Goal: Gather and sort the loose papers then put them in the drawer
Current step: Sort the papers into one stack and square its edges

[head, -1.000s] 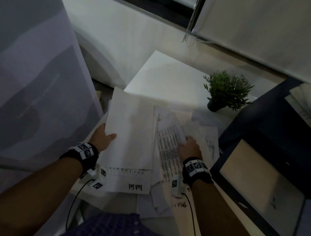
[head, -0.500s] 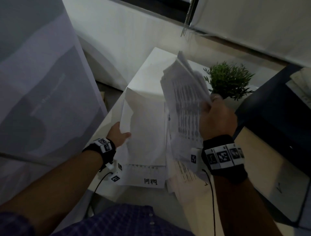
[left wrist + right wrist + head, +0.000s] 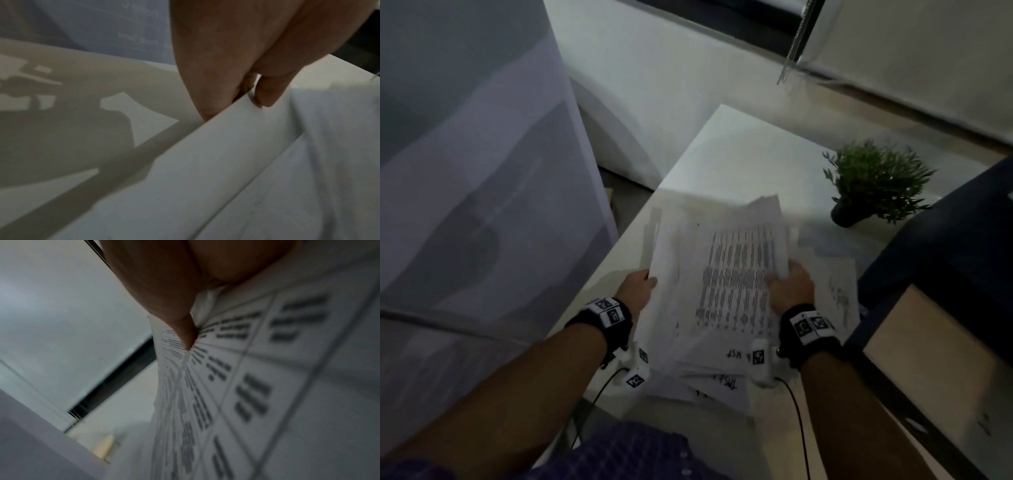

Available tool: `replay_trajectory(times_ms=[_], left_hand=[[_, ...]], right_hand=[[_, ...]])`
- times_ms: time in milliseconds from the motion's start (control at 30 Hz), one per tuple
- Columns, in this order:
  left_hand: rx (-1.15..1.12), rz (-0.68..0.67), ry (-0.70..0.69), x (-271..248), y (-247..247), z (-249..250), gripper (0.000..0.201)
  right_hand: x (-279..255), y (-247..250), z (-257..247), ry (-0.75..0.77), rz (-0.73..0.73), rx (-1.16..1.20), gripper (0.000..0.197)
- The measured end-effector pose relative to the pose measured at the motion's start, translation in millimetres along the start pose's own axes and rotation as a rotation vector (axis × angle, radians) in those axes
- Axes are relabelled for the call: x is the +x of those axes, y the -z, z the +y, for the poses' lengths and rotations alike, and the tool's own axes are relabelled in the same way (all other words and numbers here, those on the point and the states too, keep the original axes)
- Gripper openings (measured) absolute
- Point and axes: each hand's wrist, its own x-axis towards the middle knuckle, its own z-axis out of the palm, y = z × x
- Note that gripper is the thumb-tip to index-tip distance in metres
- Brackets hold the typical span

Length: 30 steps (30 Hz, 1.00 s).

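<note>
A stack of loose papers [image 3: 709, 274] lies over the white table [image 3: 750, 150], its top sheet printed with a table of text. My left hand [image 3: 637, 287] grips the stack's left edge; in the left wrist view the thumb and fingers [image 3: 265, 95] pinch the edge of blank sheets [image 3: 226, 162]. My right hand [image 3: 791, 287] grips the stack's right edge, and the right wrist view shows the thumb [image 3: 185, 331] pressing on the printed sheet [image 3: 246, 386]. More papers [image 3: 835, 281] lie on the table under and right of the stack. An open drawer [image 3: 928, 370] with a pale wooden bottom sits at the right.
A small potted green plant [image 3: 873, 181] stands at the table's far right. A dark blue cabinet [image 3: 945, 246] holds the drawer at the right. A large pale board [image 3: 476, 171] leans at the left. White wall and window blind lie beyond the table.
My right hand lifted a bunch of printed sheets and has brought them down onto the sheets in my left hand. Both hands now hold one combined stack.
</note>
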Motion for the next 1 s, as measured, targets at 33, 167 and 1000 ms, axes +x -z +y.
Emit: replay_trajectory(times_ms=[33,167,1000], left_hand=[[-0.020,-0.002,0.016,-1,0,1,0.022],[0.021,0.010,0.050,-6,-13,12,0.040],[-0.304,-0.007,-0.615,-73,47,108,0.045]], right_hand=[[2,-9,10,-0.059,-0.023,0.026,0.042],[15,-45,50,-0.148,-0.085,-0.022,0.058],[-35,49,-71,0.418,-0.135,0.761,0.032]])
